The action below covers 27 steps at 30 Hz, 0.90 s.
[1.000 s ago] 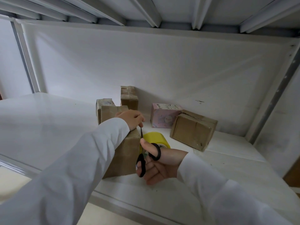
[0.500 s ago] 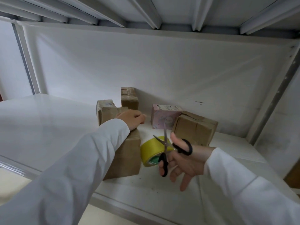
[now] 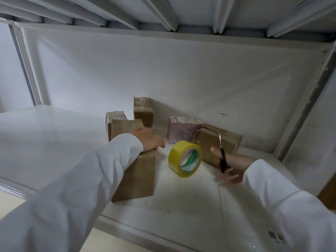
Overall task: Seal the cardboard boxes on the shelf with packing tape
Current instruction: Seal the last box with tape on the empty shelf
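Glossy yellow tape roll [image 3: 185, 158] stands on edge beside creased cardboard box [image 3: 133, 166].

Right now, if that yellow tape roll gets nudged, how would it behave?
The yellow tape roll stands tilted on its rim on the shelf, untouched, so it would probably roll or topple flat. Its hollow core suggests it is light.

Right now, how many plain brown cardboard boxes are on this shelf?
4: the front box under the left hand, one behind it, one at the back wall, one on the right. Others may be hidden.
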Each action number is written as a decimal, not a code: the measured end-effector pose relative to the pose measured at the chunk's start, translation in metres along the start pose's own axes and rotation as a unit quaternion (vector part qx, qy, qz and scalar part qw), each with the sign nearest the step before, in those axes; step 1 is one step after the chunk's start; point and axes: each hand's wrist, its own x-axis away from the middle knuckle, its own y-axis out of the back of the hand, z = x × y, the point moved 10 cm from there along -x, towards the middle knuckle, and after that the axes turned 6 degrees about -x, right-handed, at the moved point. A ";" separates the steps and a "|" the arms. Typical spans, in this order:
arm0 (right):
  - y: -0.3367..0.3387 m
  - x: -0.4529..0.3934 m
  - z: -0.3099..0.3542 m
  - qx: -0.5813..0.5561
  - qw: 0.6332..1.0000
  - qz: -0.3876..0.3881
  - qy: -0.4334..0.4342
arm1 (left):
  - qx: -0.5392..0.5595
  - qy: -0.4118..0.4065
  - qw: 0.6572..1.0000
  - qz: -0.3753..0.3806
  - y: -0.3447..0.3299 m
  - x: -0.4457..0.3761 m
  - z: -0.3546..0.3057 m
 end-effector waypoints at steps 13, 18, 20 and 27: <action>0.017 -0.050 0.032 0.325 0.931 -0.124 0.114 | 0.009 0.012 1.000 -0.015 0.008 0.009 -0.004; 0.010 -0.090 0.005 0.039 0.978 -0.167 0.115 | 0.010 0.017 1.000 -0.023 0.011 0.011 -0.005; 0.007 -0.086 0.002 -0.001 0.978 -0.173 0.115 | 0.014 0.019 0.999 -0.021 0.010 0.010 -0.002; -0.003 -0.071 0.023 -0.054 0.947 -0.221 0.228 | 0.082 0.034 0.995 -0.043 0.012 0.008 0.006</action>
